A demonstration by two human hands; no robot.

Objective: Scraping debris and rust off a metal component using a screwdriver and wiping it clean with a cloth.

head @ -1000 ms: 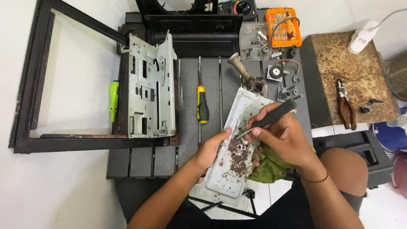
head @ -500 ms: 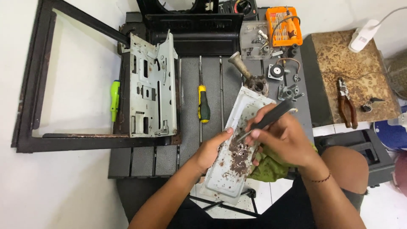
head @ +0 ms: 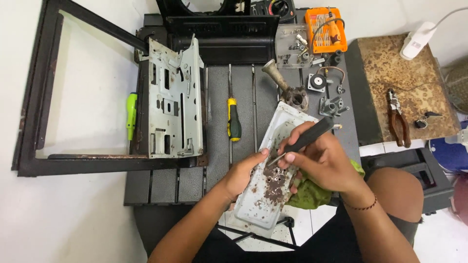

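A dark slatted metal worktop (head: 243,87) carries a pale grey punched sheet-metal bracket (head: 174,102), a yellow-and-black-handled screwdriver (head: 233,117), a rusty white oblong metal tray (head: 271,180), a corroded tubular metal fitting (head: 287,90), small grey metal parts (head: 327,92) and an orange bit case (head: 325,29).
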